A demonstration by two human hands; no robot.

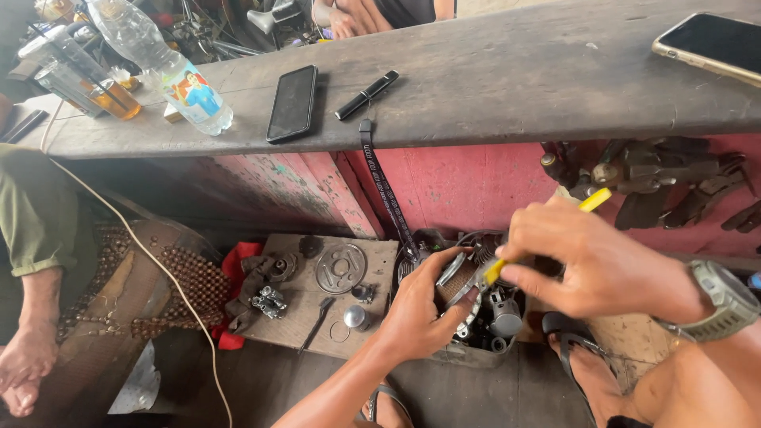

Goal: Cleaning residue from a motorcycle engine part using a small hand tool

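While the left hand (420, 305) closes around a metal engine part (456, 269) above the parts box (468, 353), the right hand (590, 265) pinches yellow-handled pliers (507, 261) onto it, right of the wooden board (305, 297).

Black phone (292, 103), pen (366, 95), plastic bottle (162, 63) on wooden surface (507, 87); round metal plate (340, 268) on board (380, 254) below; red rag (238, 265) beside.

Yellow-handled tool (493, 272), black phone (292, 103), peeling red wall (468, 186), grey bench (507, 79).
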